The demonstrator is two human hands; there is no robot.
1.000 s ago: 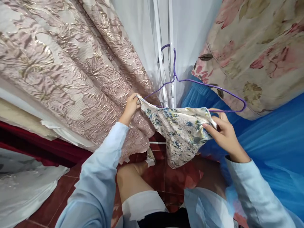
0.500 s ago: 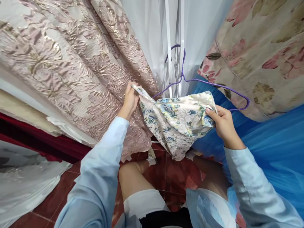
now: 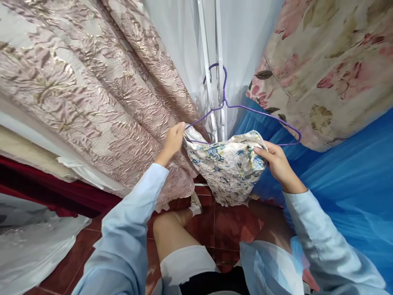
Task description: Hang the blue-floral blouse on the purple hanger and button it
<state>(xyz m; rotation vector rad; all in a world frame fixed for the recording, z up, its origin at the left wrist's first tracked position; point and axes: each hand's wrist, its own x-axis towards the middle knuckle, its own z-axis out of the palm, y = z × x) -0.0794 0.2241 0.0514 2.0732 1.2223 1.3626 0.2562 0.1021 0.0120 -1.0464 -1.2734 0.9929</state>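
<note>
We have a cream, blue-flowered fabric garment [image 3: 230, 172] in a pinched grip along a thin purple hanger [image 3: 224, 98] — left hand [image 3: 174, 141] at the hanger's lower left corner, right hand [image 3: 281, 166] short of the right

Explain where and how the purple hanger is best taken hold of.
Probably by the bent right end of the purple hanger, pinched between thumb and finger from the right: that thin loop juts out bare past the floral garment and the right hand, while the left end lies close by the left hand.

Garment [image 3: 229, 174] between left hand [image 3: 173, 142] and right hand [image 3: 278, 164], hanger [image 3: 224, 102] at top, floor [image 3: 229, 229] beneath
</note>
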